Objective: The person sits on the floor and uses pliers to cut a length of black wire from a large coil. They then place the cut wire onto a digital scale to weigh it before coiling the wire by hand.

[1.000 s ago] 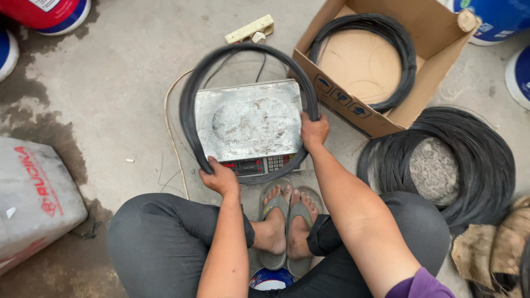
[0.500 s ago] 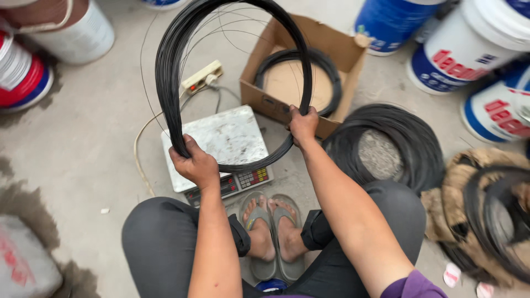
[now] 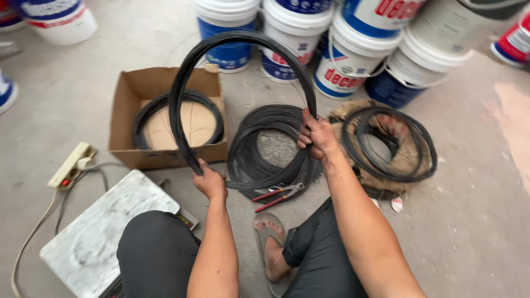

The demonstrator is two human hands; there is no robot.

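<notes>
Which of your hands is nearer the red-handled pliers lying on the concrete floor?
Left. The left hand grips the held black wire coil at its bottom, just left of the red-handled pliers. The right hand grips the coil higher, up and right of them.

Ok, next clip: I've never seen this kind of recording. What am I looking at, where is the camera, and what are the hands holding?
There is no machine: a camera worn on a person's head looks down at their own bare hands. The left hand and right hand hold up a large black wire coil. On the concrete floor lie another flat black wire coil, red-handled pliers, an open cardboard box holding a further coil, a metal-topped scale, and blue-and-white plastic buckets.
</notes>
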